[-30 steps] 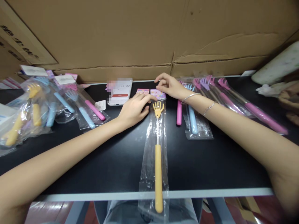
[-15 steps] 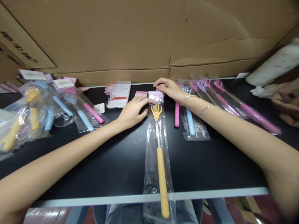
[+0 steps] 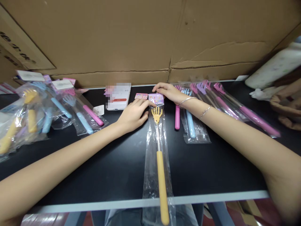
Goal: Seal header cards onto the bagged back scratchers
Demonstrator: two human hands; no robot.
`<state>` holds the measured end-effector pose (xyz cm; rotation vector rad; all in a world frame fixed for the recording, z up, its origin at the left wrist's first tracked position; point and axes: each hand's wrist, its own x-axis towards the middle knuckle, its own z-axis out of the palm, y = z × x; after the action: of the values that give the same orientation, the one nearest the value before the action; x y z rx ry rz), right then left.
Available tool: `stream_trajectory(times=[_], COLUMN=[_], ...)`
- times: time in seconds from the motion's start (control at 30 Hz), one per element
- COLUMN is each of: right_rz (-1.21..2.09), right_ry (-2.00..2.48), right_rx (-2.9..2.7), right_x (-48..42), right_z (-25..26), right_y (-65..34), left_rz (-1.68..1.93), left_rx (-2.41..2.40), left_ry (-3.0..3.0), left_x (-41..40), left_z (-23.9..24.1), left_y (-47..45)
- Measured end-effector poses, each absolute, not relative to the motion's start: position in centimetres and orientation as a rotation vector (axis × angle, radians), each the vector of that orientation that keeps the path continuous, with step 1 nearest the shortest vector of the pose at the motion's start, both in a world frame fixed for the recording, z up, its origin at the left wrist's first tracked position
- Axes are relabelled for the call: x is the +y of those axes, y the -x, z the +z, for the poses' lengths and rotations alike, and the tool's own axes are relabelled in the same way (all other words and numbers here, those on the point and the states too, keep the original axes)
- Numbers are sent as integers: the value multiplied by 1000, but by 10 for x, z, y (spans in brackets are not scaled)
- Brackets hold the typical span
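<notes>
A yellow back scratcher [image 3: 162, 182] in a clear plastic bag [image 3: 150, 163] lies lengthwise before me, its handle reaching over the table's front edge. At the bag's far end is a purple printed card [image 3: 156, 98]. My left hand [image 3: 134, 113] rests to the left of the scratcher's claw, fingers stretched out, the index fingertip touching the bag just below the card. From the right, my right hand [image 3: 168, 91] reaches across with its fingers extended at the card's upper right corner. Whether the thumb presses the card is hard to see. A small pink card [image 3: 141, 96] lies beyond my left hand.
Bagged back scratchers in several colours [image 3: 81, 116] are heaped on the left. More scratchers [image 3: 256, 119] lie on the right, beside and under my right wrist. A white phone-like box [image 3: 121, 97] stands behind my left hand. Cardboard [image 3: 105, 37] walls off the back.
My right hand's fingers have come down slightly toward the card. My left hand stays in nearly the same place, and the whole view has shifted a little.
</notes>
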<state>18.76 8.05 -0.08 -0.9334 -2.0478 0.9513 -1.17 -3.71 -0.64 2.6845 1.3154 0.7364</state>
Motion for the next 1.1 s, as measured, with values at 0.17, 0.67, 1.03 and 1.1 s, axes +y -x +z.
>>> stream_trajectory(times=[0.17, 0.67, 1.03, 1.1], right_rz=[933, 1018, 1010, 994], right_ry=[927, 929, 989, 954], right_rx=[-2082, -2032, -1987, -2008], right_x=[80, 79, 79, 80], right_z=[0, 1, 0, -1], right_y=[-188, -187, -187, -187], left_rz=[740, 740, 719, 717], left_rx=[1329, 1304, 1340, 1348], left_ry=[-2700, -2688, -2684, -2682], left_x=[-37, -36, -37, -38], left_z=[-7, -7, -5, -5], left_y=[12, 12, 11, 11])
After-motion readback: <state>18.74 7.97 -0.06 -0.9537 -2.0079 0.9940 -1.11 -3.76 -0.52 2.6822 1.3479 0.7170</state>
